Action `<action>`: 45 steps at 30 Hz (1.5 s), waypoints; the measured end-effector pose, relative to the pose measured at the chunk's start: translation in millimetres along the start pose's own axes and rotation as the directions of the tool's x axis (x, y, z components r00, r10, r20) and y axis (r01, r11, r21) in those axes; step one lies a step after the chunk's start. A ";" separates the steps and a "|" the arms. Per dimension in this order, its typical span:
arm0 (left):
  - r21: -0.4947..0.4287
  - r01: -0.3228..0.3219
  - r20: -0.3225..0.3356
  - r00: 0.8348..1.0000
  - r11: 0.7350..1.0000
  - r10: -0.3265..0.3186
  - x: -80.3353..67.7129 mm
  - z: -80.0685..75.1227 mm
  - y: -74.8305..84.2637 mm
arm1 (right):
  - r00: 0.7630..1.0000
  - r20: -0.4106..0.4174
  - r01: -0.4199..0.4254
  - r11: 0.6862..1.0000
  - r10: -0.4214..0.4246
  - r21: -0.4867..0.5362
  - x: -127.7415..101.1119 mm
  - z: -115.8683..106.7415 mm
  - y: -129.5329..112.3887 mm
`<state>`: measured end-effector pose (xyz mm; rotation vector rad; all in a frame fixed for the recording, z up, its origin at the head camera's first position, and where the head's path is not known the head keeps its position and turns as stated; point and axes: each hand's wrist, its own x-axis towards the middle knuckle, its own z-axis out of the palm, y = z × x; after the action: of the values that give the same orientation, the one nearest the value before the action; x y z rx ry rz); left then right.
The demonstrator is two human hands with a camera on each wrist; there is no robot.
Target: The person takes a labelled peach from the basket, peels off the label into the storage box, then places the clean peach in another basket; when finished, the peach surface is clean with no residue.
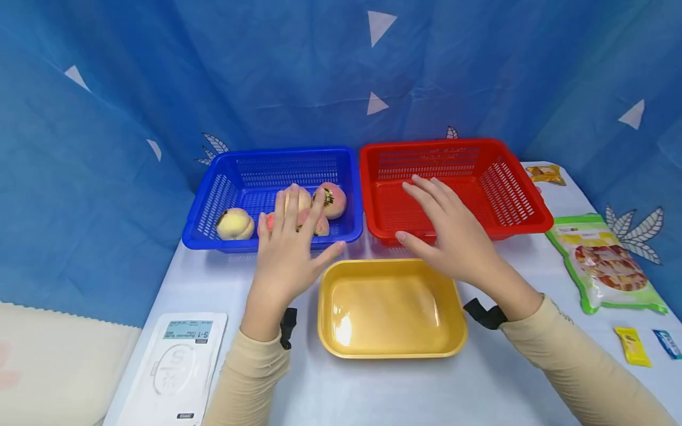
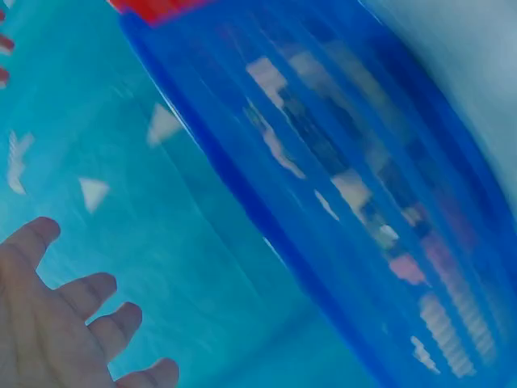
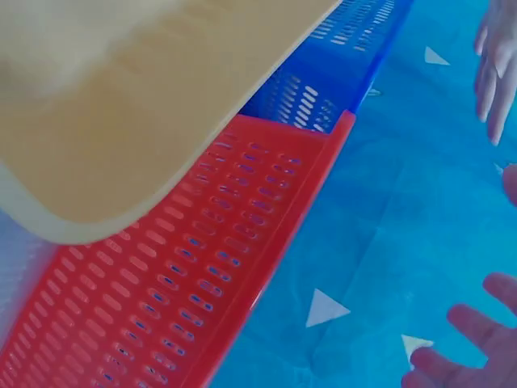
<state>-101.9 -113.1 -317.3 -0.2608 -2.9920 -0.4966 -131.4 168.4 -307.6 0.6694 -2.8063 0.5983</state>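
Observation:
My left hand is held out with spread fingers over the near side of the blue basket. Behind its fingers, several peaches lie in that basket, partly hidden by the hand; one pink peach is at the right and a pale yellow peach at the left. My right hand reaches over the red basket, its fingers loosely extended and holding nothing. Below and between the hands sits a yellow tub with nothing in it. The left wrist view shows the left hand beside the blue basket.
A white flat package lies at the left. On the right are a green-edged food bag, a yellow wrapped snack, a blue wrapped snack and a golden wrapper. A blue curtain hangs behind the baskets.

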 end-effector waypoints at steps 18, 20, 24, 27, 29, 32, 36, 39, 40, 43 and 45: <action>-0.134 0.382 0.023 0.924 0.914 -0.382 -2.7 -10.0 -117.2 | 0.951 0.298 0.016 0.974 -0.086 0.228 93.1 42.5 -3.6; -0.154 0.408 0.017 0.912 0.900 -0.410 -3.1 -9.0 -123.6 | 0.943 0.324 -0.005 0.974 -0.070 0.225 100.2 48.1 -4.3; -0.181 0.451 0.013 0.890 0.874 -0.456 -3.3 -7.7 -130.9 | 0.928 0.369 -0.025 0.977 -0.056 0.213 113.8 54.6 -7.3; -0.192 0.477 0.025 0.876 0.858 -0.481 -2.3 -7.0 -132.8 | 0.915 0.397 -0.006 0.979 -0.077 0.205 124.3 57.7 -10.0; -0.196 0.493 0.035 0.868 0.848 -0.496 -1.5 -6.4 -133.3 | 0.908 0.410 0.011 0.981 -0.091 0.192 131.0 59.5 -12.0; -0.195 0.518 0.049 0.854 0.833 -0.519 0.2 -5.1 -134.1 | 0.903 0.419 0.024 0.985 -0.096 0.172 139.7 62.5 -14.3; -0.193 0.551 0.061 0.833 0.812 -0.551 1.1 -3.2 -136.9 | 0.899 0.426 0.033 0.986 -0.101 0.164 146.8 71.4 -16.5; -0.199 0.572 0.067 0.818 0.796 -0.571 0.8 -2.1 -139.2 | 0.897 0.426 0.052 0.987 -0.114 0.155 148.3 80.8 -17.5; -0.201 0.578 0.070 0.814 0.791 -0.577 0.9 -1.9 -139.7 | 0.899 0.421 0.060 0.987 -0.118 0.149 148.4 84.0 -17.5; -0.206 0.585 0.080 0.809 0.785 -0.582 1.1 -2.8 -140.4 | 0.909 0.397 0.087 0.990 -0.126 0.114 148.7 92.8 -17.2; -0.205 0.587 0.084 0.808 0.783 -0.583 1.4 -3.9 -140.2 | 0.915 0.385 0.093 0.991 -0.123 0.094 149.2 97.5 -17.7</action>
<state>-128.9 -244.8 -357.1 0.6904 -2.9810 -0.8837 -263.3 54.2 -348.0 1.0582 -3.0902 0.6081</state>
